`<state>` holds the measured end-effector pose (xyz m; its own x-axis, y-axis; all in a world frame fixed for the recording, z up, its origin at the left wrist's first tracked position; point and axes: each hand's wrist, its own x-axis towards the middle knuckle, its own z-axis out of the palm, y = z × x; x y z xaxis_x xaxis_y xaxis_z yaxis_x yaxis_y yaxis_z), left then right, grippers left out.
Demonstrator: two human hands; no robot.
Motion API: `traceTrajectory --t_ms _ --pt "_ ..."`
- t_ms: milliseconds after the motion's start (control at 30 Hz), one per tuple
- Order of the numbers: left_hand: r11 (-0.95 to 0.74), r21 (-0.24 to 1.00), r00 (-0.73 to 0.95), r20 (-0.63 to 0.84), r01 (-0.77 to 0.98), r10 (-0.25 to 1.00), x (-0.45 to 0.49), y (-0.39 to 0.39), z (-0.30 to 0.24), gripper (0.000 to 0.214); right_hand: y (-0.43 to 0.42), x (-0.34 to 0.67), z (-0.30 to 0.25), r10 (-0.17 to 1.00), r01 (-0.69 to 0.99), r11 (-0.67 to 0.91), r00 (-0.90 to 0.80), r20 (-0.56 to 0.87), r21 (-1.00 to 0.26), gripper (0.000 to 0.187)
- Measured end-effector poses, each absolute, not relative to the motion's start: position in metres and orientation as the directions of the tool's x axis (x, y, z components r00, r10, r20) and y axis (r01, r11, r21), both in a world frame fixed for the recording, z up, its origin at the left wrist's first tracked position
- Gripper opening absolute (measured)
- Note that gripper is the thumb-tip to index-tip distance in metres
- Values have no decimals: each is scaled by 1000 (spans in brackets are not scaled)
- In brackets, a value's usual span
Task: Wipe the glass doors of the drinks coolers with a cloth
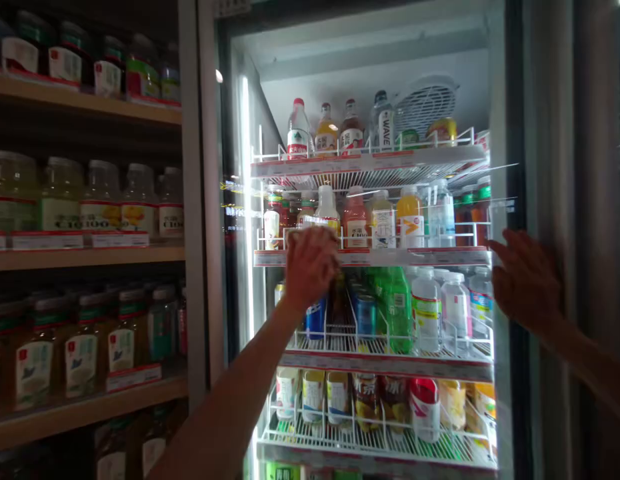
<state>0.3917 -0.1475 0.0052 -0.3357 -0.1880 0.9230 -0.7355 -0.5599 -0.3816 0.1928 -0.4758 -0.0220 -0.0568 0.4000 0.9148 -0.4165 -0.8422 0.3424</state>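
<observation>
My left hand [310, 270] is raised to the glass door [310, 60] of a lit drinks fridge, in front of its shelves. Its fingers are bunched over a crumpled, light brownish cloth [317, 233], which shows along the top of the hand and looks pressed to the glass. Blur hides the cloth's full outline. On the right, my right hand [527, 283] lies against the dark door frame [517, 373], its fingers stretched out and holding nothing. Behind the glass, bottles such as an orange drink bottle [410, 217] and a green bottle [397, 310] stand on wire shelves.
Left of the fridge, wooden shelves [90, 257] carry rows of bottled drinks [80, 360]. A grey upright post [195, 200] divides them from the fridge. Inside the fridge, a round fan grille [430, 103] sits at the upper back. Faint reflections cross the glass.
</observation>
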Motion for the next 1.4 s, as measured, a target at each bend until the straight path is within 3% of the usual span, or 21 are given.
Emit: traceTrajectory --t_ms 67,133,167,233,300,367,433,533,600,633,733,800,867,933,1033,1100,1167,1300,1367,1400 --pt "-637 -100 -206 974 -764 93 407 -129 24 34 -474 194 -24 405 -422 -841 -72 912 340 49" --pt "-636 -31 -174 971 -771 164 404 -135 23 35 -472 195 -27 381 -419 -851 -74 922 318 52" --pt "-625 -94 -202 974 -775 104 397 -146 14 35 -471 195 -28 367 -417 -856 -74 927 306 53" --pt "-547 -339 -323 938 -766 -129 378 -172 -8 36 -470 196 -31 351 -411 -863 -70 934 294 55" --pt "-414 -565 -452 823 -713 -345 367 -187 -25 35 -470 195 -32 355 -412 -861 -67 933 298 55" --pt "-370 -610 -469 784 -700 -406 373 -177 -22 34 -470 195 -32 345 -421 -859 -61 936 290 55" --pt "-476 -457 -366 889 -752 -276 395 -149 1 33 -470 195 -32 332 -427 -861 -56 942 278 53" --pt "-631 11 -142 971 -776 193 425 -109 42 34 -469 196 -31 343 -435 -856 -71 937 280 53" --pt "-637 95 -117 952 -765 283 424 -110 49 35 -469 197 -31 358 -444 -849 -83 930 287 54" --pt "-642 47 -140 961 -765 238 417 -119 44 35 -470 197 -31 360 -450 -846 -87 929 286 55" --pt "-602 -273 -291 954 -750 -71 381 -165 7 35 -472 197 -32 365 -450 -846 -92 927 288 55" --pt "-498 -512 -416 859 -700 -298 366 -186 -15 34 -474 198 -32 371 -446 -846 -97 924 293 54" --pt "-408 -652 -491 754 -639 -437 369 -181 -21 35 -475 198 -33 377 -442 -847 -103 920 297 53" --pt "-459 -608 -455 792 -648 -407 387 -155 -9 34 -475 199 -33 376 -446 -847 -117 919 290 53" --pt "-660 -192 -270 963 -727 16 417 -113 15 32 -473 200 -33 344 -457 -850 -106 933 262 53" --pt "-678 -62 -216 965 -733 146 421 -107 13 34 -472 200 -34 335 -461 -851 -109 936 251 52" --pt "-654 -157 -241 970 -740 40 410 -122 -9 34 -472 200 -34 341 -461 -851 -124 932 250 51" --pt "-432 -595 -460 801 -678 -383 384 -151 -61 32 -474 199 -34 358 -473 -841 -123 925 263 48" --pt "-399 -626 -474 774 -670 -420 390 -141 -66 32 -474 198 -34 370 -478 -835 -123 921 271 48" --pt "-450 -560 -429 826 -695 -366 398 -131 -62 32 -474 198 -34 371 -479 -835 -122 921 273 47"
